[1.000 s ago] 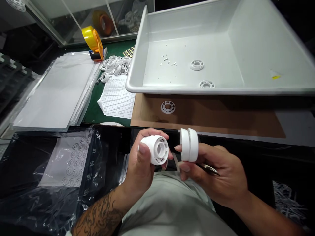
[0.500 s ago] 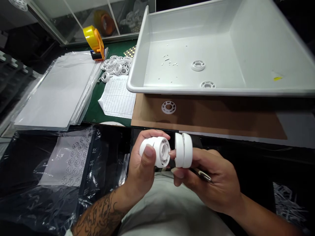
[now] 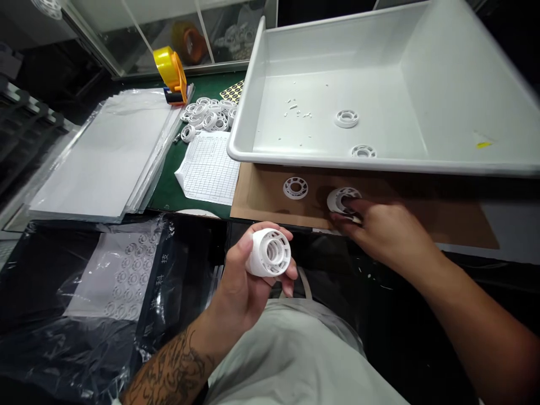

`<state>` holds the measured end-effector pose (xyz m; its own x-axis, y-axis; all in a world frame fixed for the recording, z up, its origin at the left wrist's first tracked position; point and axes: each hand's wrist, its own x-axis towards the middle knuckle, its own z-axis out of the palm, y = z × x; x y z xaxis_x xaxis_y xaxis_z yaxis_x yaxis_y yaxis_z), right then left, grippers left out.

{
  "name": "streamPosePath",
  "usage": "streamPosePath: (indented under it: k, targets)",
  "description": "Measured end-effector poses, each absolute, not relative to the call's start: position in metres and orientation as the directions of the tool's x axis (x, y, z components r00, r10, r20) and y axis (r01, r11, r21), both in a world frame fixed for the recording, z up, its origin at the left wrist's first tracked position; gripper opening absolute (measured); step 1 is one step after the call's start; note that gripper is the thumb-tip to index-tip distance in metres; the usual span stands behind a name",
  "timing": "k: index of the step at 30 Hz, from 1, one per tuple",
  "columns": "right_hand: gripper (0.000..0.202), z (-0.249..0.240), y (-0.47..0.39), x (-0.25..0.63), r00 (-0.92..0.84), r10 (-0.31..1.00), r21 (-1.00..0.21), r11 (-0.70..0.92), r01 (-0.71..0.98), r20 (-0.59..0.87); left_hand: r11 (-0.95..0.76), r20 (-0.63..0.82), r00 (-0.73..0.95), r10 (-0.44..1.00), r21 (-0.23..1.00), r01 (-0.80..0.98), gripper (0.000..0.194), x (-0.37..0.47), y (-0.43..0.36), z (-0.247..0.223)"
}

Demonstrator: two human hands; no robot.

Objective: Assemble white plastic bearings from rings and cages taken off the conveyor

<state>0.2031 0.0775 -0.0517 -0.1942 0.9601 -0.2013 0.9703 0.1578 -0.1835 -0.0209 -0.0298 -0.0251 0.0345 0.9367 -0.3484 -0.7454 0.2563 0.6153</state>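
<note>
In front of the big white tray, your left hand was curled round a fat ring stack, gripping it with the holed end turned to the right. Your right hand, nearer the tray, was pinching the near edge of a white ring piece at the brown card. I couldn't tell if that piece rested on the card.

I thought the stack could have dropped or come apart if your left fingers got loose, because it was held out past the worktop. The ring piece could have rolled off if you let go while it was tipped.

There was one tray, with two rings inside: a back ring and a front ring by its front wall. One loose ring lay flat on the card before the tray. I couldn't count the rings in your stack, or in the ring heap left of the tray. Also left of the tray were one grid sheet and one tape holder.
</note>
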Motion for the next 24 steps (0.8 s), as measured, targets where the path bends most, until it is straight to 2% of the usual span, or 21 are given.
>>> streamPosePath:
  k: [3, 10, 12, 14, 16, 17, 20, 24]
  targets:
    - [0.027, -0.055, 0.082, 0.203, -0.185, 0.950, -0.150, 0.151, 0.977, -0.252, 0.281, -0.321, 0.089, 0.943, 0.624, -0.729, 0.034, -0.024, -0.032, -0.023]
    - [0.035, -0.052, 0.072, 0.208, -0.171, 0.940, -0.104, 0.147, 0.984, -0.294, 0.336, -0.373, 0.118, 0.920, 0.597, -0.728, 0.040, -0.024, -0.033, -0.018]
    - [0.038, -0.046, 0.062, 0.211, -0.221, 0.961, -0.162, 0.195, 0.967, -0.167, 0.336, -0.360, 0.125, 0.925, 0.614, -0.715, 0.042, -0.023, -0.033, -0.019]
    - [0.043, -0.036, 0.048, 0.211, -0.374, 0.925, -0.338, 0.372, 0.865, 0.063, 0.329, -0.347, 0.120, 0.930, 0.642, -0.693, 0.044, -0.021, -0.033, -0.022]
    - [0.044, -0.025, 0.033, 0.206, -0.524, 0.799, -0.505, 0.596, 0.624, 0.295, 0.323, -0.345, 0.108, 0.933, 0.663, -0.675, 0.044, -0.017, -0.033, -0.023]
    - [0.044, -0.020, 0.027, 0.202, -0.577, 0.733, -0.554, 0.666, 0.500, 0.360, 0.327, -0.349, 0.106, 0.931, 0.670, -0.666, 0.045, -0.016, -0.033, -0.023]
    - [0.041, -0.012, 0.017, 0.187, -0.634, 0.622, -0.588, 0.748, 0.307, 0.460, 0.339, -0.369, 0.090, 0.925, 0.693, -0.637, 0.047, -0.011, -0.031, -0.019]
    - [0.037, -0.017, 0.016, 0.177, -0.616, 0.623, -0.580, 0.754, 0.308, 0.482, 0.322, -0.377, 0.033, 0.926, 0.737, -0.594, 0.049, -0.011, -0.031, -0.013]
